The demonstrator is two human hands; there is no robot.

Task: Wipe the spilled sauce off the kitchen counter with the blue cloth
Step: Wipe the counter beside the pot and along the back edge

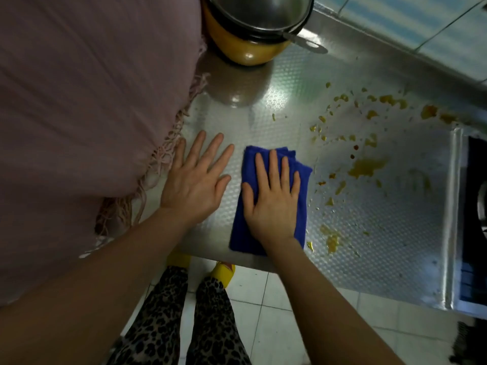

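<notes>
A folded blue cloth [249, 227] lies on the shiny embossed metal counter [276, 109] near its front edge. My right hand [272, 198] presses flat on top of the cloth, fingers spread. Flat on the bare counter just left of the cloth rests my left hand [196, 180], fingers apart and holding nothing. Yellow-orange spilled sauce [366, 167] is spattered in blobs and smears across the counter to the right of the cloth, from the back edge down to the front.
A yellow pot [245, 46] with a dark metal bowl and a ladle handle stands at the back. A pink fringed scarf [79, 101] hangs over the left. A black stove [474, 219] borders the counter at right. White tiled floor lies below.
</notes>
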